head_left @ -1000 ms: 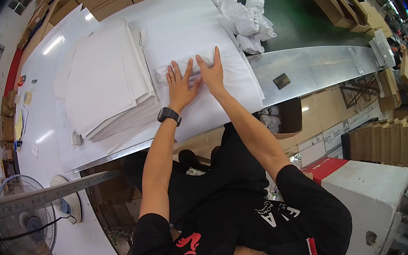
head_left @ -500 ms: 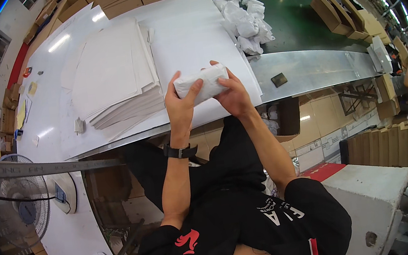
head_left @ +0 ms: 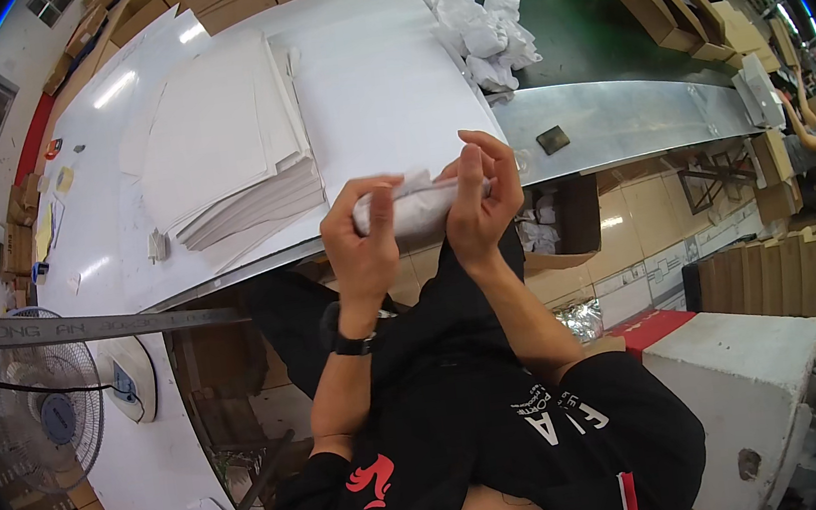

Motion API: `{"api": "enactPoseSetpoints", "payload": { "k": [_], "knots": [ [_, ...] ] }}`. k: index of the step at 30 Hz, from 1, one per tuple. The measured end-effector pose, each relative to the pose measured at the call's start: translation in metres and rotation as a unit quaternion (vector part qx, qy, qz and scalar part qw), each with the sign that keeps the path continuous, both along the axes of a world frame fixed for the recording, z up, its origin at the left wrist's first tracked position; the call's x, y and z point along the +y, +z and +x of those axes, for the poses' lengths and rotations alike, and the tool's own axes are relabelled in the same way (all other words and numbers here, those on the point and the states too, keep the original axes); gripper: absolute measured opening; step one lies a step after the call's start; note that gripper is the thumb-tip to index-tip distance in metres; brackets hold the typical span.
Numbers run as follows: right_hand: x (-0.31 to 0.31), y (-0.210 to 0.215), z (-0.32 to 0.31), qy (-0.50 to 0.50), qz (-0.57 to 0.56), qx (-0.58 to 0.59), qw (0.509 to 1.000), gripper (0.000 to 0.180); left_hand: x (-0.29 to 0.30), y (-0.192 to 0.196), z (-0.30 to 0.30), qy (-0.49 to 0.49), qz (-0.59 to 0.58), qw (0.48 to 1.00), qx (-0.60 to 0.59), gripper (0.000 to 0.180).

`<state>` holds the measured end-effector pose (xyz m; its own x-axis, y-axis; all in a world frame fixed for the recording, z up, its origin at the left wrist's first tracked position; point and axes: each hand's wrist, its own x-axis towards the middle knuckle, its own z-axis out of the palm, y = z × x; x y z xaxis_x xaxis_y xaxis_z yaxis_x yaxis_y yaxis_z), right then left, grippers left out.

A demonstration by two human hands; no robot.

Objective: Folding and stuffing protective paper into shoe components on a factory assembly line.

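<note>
Bundle: a white paper-wrapped bundle (head_left: 418,208), held up in the air between both hands, nearer than the table edge and above the person's lap.
Long axis: it lies roughly left to right across the view, its right end tilted slightly toward the far side.
Left hand: the left hand (head_left: 361,240) is closed around the left end, palm under it, fingers curled over the top; a dark watch (head_left: 349,340) sits on that wrist.
Right hand: the right hand (head_left: 479,191) grips the right end, fingers arched over the paper and pinching it; whether they fold or only hold a loose flap I cannot tell.
Nearer hand: both touch the bundle, one at each end, so neither has the advantage.
Look of the bundle: a short, rounded roll, soft and crumpled in thin white paper, with creases at the top; what is inside is hidden.
Table: the white table (head_left: 389,86) lies just beyond the hands, on the far side.
Sheets: a stack of white sheets (head_left: 224,145) rests on it to the far left.
Wrapped pile: more white wrapped bundles (head_left: 488,29) lie far right, on a green conveyor belt (head_left: 604,31).
Fan: a standing fan (head_left: 34,418) at the near left.
</note>
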<state>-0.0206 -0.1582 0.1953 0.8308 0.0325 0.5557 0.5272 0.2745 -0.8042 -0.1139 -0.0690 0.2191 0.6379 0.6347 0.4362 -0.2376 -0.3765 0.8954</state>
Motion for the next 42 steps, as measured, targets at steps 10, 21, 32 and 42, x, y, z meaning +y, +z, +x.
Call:
{"api": "enactPoseSetpoints", "payload": {
  "k": [10, 21, 32, 42],
  "knots": [
    [-0.003, 0.007, -0.012, 0.222, -0.006, 0.106, 0.969, 0.025, 0.023, -0.013, 0.003, -0.285, -0.369, 0.885, 0.007, 0.078],
    [-0.001, -0.012, -0.01, 0.316, -0.139, 0.092, 0.934, 0.073, -0.003, -0.027, 0.023, -0.261, -0.429, 0.864, -0.017, 0.075],
    [0.006, -0.053, 0.02, 0.02, -0.1, 0.073, 0.992, 0.038, -0.004, -0.075, 0.025, -0.22, -0.396, 0.89, 0.059, 0.07],
    [-0.028, -0.045, -0.008, 0.228, -0.299, 0.023, 0.926, 0.054, 0.022, -0.106, 0.029, -0.146, -0.476, 0.866, 0.038, 0.064]
  ]
}}
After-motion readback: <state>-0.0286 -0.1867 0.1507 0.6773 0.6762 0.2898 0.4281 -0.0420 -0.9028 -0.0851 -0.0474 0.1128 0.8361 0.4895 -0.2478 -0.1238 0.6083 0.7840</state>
